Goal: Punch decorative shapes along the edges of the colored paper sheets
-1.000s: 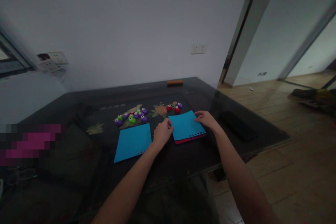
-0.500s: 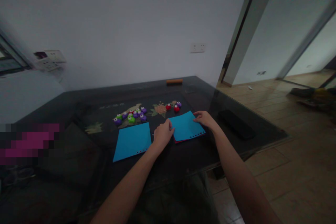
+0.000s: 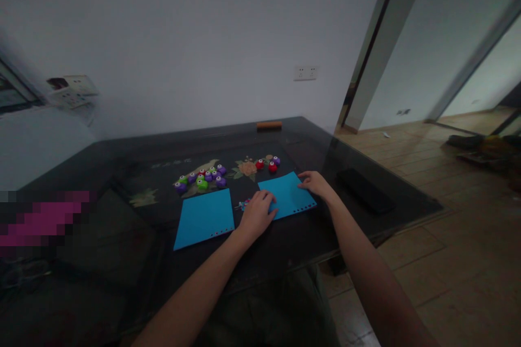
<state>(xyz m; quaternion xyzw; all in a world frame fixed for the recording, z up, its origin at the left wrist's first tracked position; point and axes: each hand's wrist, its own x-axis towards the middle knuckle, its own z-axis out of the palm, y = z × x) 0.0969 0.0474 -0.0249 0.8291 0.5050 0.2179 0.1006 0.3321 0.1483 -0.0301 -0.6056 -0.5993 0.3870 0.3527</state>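
Note:
Two blue sheets of paper with punched holes along their near edges lie side by side on a dark table. My left hand (image 3: 258, 211) rests on the left side of the right blue sheet (image 3: 290, 192), fingers apart and pressing on it. At that sheet's right edge, my right hand (image 3: 315, 181) pinches the paper between thumb and fingers. The left blue sheet (image 3: 205, 216) lies untouched beside my left wrist. A small colourful item or printed pattern (image 3: 243, 205) shows between the sheets, partly covered by my left hand.
Several purple, green and red eye-topped toys (image 3: 203, 178) cluster behind the left sheet, with three more (image 3: 272, 166) behind the right one. A brown roll (image 3: 269, 126) lies by the wall. A black flat object (image 3: 364, 190) sits right on the dark table (image 3: 285, 255).
My left hand has moved from gripping the right sheet's left edge to lying over it, its fingers now spread further onto the paper. My right hand stays at the right edge.

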